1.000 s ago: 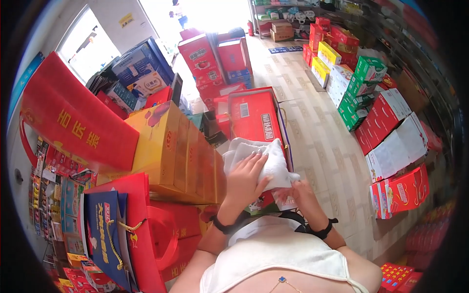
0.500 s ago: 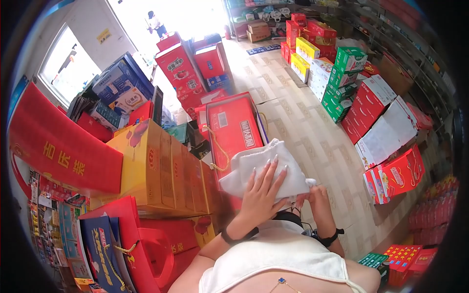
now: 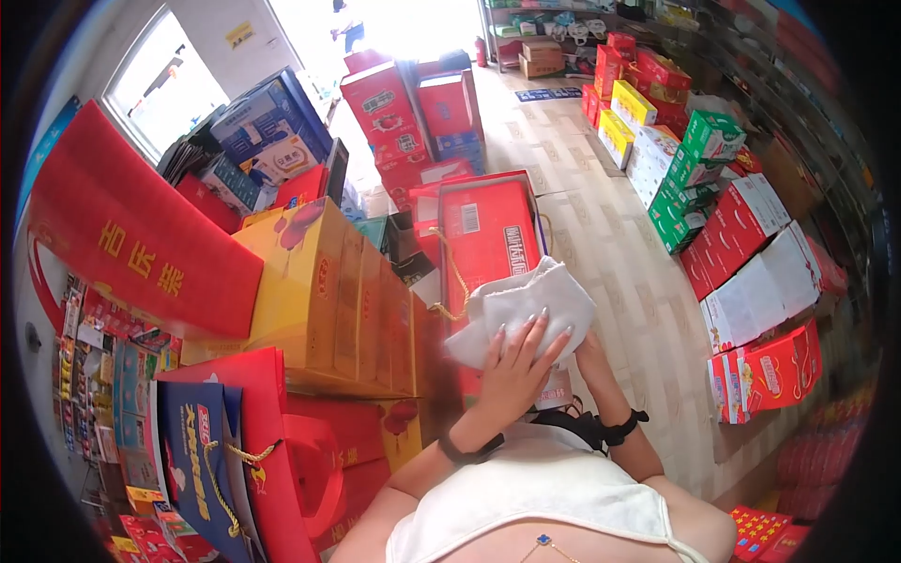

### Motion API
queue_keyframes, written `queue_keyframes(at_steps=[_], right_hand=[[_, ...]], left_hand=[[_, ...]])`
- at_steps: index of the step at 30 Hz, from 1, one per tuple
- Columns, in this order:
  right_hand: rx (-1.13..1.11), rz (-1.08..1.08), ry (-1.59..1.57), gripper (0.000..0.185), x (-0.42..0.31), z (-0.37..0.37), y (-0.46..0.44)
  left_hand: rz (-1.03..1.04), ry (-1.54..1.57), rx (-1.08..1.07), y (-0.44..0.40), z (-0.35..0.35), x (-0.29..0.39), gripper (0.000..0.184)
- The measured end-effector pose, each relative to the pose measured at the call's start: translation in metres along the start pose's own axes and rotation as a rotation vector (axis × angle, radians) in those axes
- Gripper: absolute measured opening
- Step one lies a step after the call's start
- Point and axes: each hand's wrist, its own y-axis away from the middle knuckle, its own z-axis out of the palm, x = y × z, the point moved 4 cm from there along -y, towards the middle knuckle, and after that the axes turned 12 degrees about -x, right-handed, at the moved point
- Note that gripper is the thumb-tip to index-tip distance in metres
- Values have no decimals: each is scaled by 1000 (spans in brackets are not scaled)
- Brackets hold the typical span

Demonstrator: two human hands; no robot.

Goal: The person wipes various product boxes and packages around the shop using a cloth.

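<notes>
A folded white cloth [image 3: 540,298] is in front of me, over the near end of a tall red gift box [image 3: 479,211] with a gold rope handle. My left hand [image 3: 516,371] lies on the cloth's near side, its fingers stretched out and slightly apart. A black band is around that wrist. My right hand [image 3: 591,355] is at the cloth's right edge. Its fingers are hidden behind the fabric, and a black band is around that wrist too.
Yellow boxes [image 3: 291,296] and a large red bag [image 3: 141,225] stand at my left. Below them is a dark blue gift bag [image 3: 192,460]. Green cartons [image 3: 694,178] and red-and-white boxes [image 3: 741,235] line the right side of the tiled floor [image 3: 629,281]. A person [image 3: 349,26] is outside the doorway.
The cloth and my left hand have shifted slightly right in view. My right hand's fingers, earlier bent at the cloth's lower right corner, have moved up behind it. The view has turned slightly left.
</notes>
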Motion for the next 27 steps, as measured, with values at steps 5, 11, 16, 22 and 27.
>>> queue_keyframes(at_steps=[5,11,16,22,27], right_hand=[[-29,-136,345,36,13,-5,3],[-71,50,377,29,22,9,19],[-703,195,781,29,25,22,28],[-1163,75,505,33,9,90,41],[-1668,-4,341,39,-51,163,66]], left_hand=[[-9,-75,81,2,-4,-1,49],[75,-106,96,2,9,-3,64],[89,-238,89,2,8,-3,61],[142,-197,102,1,13,-8,57],[199,-261,128,1,15,-11,57]])
